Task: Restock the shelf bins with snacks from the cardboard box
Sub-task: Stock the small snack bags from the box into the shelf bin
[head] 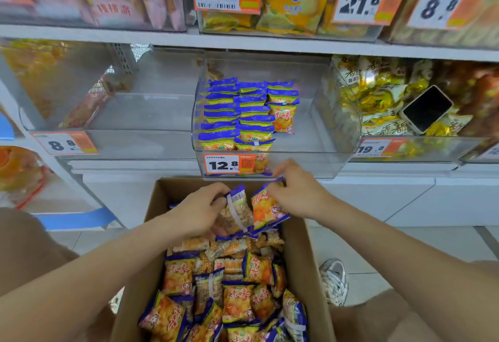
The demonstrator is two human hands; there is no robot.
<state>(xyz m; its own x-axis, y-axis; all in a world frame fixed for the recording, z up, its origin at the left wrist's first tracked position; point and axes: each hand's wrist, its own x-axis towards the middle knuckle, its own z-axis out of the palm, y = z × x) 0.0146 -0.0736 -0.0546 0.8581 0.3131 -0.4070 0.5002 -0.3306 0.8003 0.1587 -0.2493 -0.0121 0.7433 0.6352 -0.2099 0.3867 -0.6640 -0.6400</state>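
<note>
Left hand and right hand are each gripping a snack packet above the far end of the cardboard box, and the half-filled bin is sitting just beyond, right hand being nearer.

The open cardboard box brims with jumbled orange-and-blue snack packets; the clear shelf bin holds tidy rows along its left side.
</note>
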